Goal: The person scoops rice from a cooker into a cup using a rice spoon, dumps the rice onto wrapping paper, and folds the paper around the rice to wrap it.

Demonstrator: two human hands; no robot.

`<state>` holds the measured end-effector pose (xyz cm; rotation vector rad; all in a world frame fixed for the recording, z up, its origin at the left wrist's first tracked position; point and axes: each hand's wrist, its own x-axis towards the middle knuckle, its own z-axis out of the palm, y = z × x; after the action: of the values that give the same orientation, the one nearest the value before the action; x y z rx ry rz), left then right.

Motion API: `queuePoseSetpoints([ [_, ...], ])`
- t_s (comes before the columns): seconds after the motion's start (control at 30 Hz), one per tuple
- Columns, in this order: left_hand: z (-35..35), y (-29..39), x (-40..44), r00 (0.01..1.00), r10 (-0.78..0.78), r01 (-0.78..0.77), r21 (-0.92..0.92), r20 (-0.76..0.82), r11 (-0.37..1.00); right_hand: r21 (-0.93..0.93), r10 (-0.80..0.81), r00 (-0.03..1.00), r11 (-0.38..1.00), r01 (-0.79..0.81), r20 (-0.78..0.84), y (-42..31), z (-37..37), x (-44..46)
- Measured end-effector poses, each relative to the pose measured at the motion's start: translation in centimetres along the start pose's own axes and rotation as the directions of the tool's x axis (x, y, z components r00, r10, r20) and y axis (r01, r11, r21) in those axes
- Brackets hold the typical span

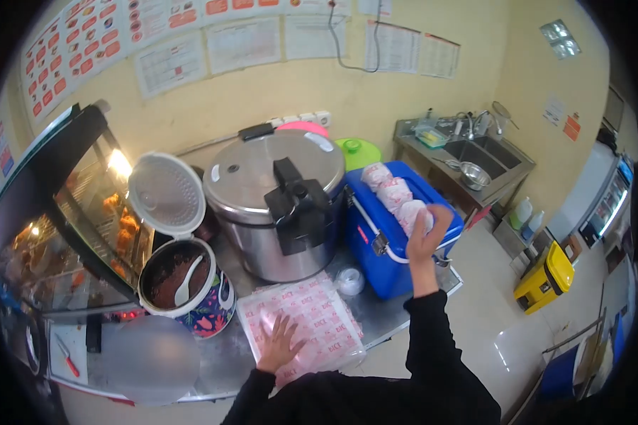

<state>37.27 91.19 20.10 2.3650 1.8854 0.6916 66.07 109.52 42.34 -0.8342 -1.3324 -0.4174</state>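
A stack of pink-and-white printed wrapping paper (326, 312) lies on the metal counter. My left hand (280, 345) rests flat on it, fingers spread. To the right, my right hand (427, 237) grips the nearest paper-wrapped bundle (409, 214), thumb on its near side; the far fingers are partly hidden. Two more wrapped bundles (393, 193) sit in a row beyond it, on top of the blue cooler box (376, 265). Left of the paper stands an open flowered pot (216, 308) with dark food and a white spoon (189, 282) inside.
A large steel rice cooker (262, 205) stands behind the paper. At left is a lit glass food cabinet (64, 234); a red-handled knife (69, 361) lies below it. A small clear container (349, 281) is beside the cooler. A sink (485, 152) and yellow bin (546, 276) are right.
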Motion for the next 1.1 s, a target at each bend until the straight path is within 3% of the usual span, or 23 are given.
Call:
queuePoseSetpoints([
  [0.03, -0.3, -0.1, 0.8, 0.999, 0.041, -0.04, 0.012, -0.02, 0.999, 0.213, -0.044, 0.994, 0.977, 0.021, 0.101, -1.5, -0.1, -2.4],
  [0.1, -2.5, 0.6, 3.2, 0.924, -0.149, 0.137, 0.058, 0.353, 0.989, 0.361, -0.16, 0.857, 0.932, -0.032, 0.49, -4.2, 1.1, -6.8],
  [0.13, -3.2, 0.7, 4.2, 0.826, -0.233, 0.212, 0.1, 0.512, 0.972, 0.226, -0.031, 0.733, 0.959, -0.169, 0.679, -4.1, 2.2, -10.1],
  [0.17, -3.6, 0.5, 4.5, 0.779, -0.269, 0.225, 0.148, 0.567, 0.963, -0.018, 0.144, 0.452, 0.962, -0.273, 0.88, -2.9, 3.0, -13.6],
  [0.23, -3.8, -0.1, 4.3, 0.666, -0.345, 0.244, 0.244, 0.661, 0.938, -0.197, 0.199, 0.298, 0.98, -0.037, 0.934, 0.1, 3.6, -20.5],
  [0.27, -3.6, -0.8, 3.2, 0.738, -0.329, 0.288, 0.166, 0.589, 0.943, -0.26, 0.234, 0.227, 0.961, 0.095, 0.945, 1.0, 3.7, -22.1],
  [0.33, -2.8, -2.4, -1.3, 0.851, -0.318, 0.345, 0.012, 0.418, 0.939, -0.225, 0.217, 0.107, 0.972, 0.068, 0.97, 1.7, 3.3, -22.6],
  [0.37, -2.6, -3.0, -2.9, 0.884, -0.295, 0.308, 0.024, 0.362, 0.951, -0.208, 0.206, 0.051, 0.977, 0.052, 0.977, 2.0, 3.4, -22.6],
  [0.4, -1.8, -3.3, -4.7, 0.895, -0.345, 0.357, 0.009, 0.281, 0.934, -0.218, 0.216, 0.027, 0.973, 0.077, 0.976, 2.5, 3.5, -23.0],
  [0.47, -0.5, -3.3, -7.7, 0.89, -0.439, 0.446, -0.034, 0.123, 0.895, -0.184, 0.171, 0.125, 0.978, 0.096, 0.977, 3.4, 3.7, -24.2],
  [0.5, -0.8, -2.9, -8.2, 0.836, -0.49, 0.52, -0.068, 0.246, 0.852, -0.185, 0.175, 0.221, 0.982, 0.027, 0.96, 3.5, 3.5, -24.7],
  [0.57, 0.1, -2.6, -8.9, 0.878, -0.465, 0.473, -0.052, 0.115, 0.879, -0.167, 0.195, 0.41, 0.98, -0.105, 0.891, 3.6, 3.5, -25.3],
  [0.6, 0.7, -2.3, -9.0, 0.894, -0.446, 0.448, -0.041, 0.048, 0.893, -0.118, 0.271, 0.497, 0.941, -0.317, 0.824, 3.6, 3.5, -25.5],
  [0.67, 1.6, -1.4, -8.5, 0.871, -0.491, 0.49, 0.047, 0.021, 0.87, 0.058, 0.466, 0.575, 0.741, -0.669, 0.672, 3.3, 3.3, -25.5],
  [0.77, 2.2, -0.1, -6.4, 0.851, -0.526, 0.522, 0.113, 0.006, 0.845, 0.096, 0.658, 0.592, 0.627, -0.773, 0.465, 1.4, 2.9, -23.6],
  [0.87, 2.2, 0.4, -4.6, 0.829, -0.557, 0.554, 0.07, 0.043, 0.83, 0.381, 0.763, 0.373, 0.18, -0.907, 0.528, -0.3, 3.1, -24.0],
  [0.9, 2.1, 0.1, -4.6, 0.825, -0.559, 0.557, 0.049, 0.083, 0.829, 0.385, 0.787, 0.243, 0.007, -0.923, 0.567, -2.6, 2.8, -22.6],
  [1.0, 0.2, 0.2, -5.7, 0.732, -0.681, 0.658, -0.247, -0.013, 0.711, 0.362, 0.709, 0.03, -0.324, -0.874, 0.705, -8.4, 2.4, -21.2],
  [1.03, -0.7, -0.2, -6.3, 0.721, -0.691, 0.616, -0.405, -0.056, 0.676, 0.311, 0.643, -0.056, -0.443, -0.841, 0.764, -9.5, 2.7, -22.6],
  [1.07, -1.7, -0.7, -6.6, 0.737, -0.676, 0.464, -0.741, 0.018, 0.486, 0.173, 0.54, -0.196, -0.556, -0.813, 0.818, -12.4, 2.5, -21.4],
  [1.1, -2.8, -1.3, -6.6, 0.773, -0.63, 0.252, -0.948, 0.076, 0.195, 0.029, 0.423, -0.327, -0.647, -0.762, 0.845, -15.8, 2.1, -20.3],
])
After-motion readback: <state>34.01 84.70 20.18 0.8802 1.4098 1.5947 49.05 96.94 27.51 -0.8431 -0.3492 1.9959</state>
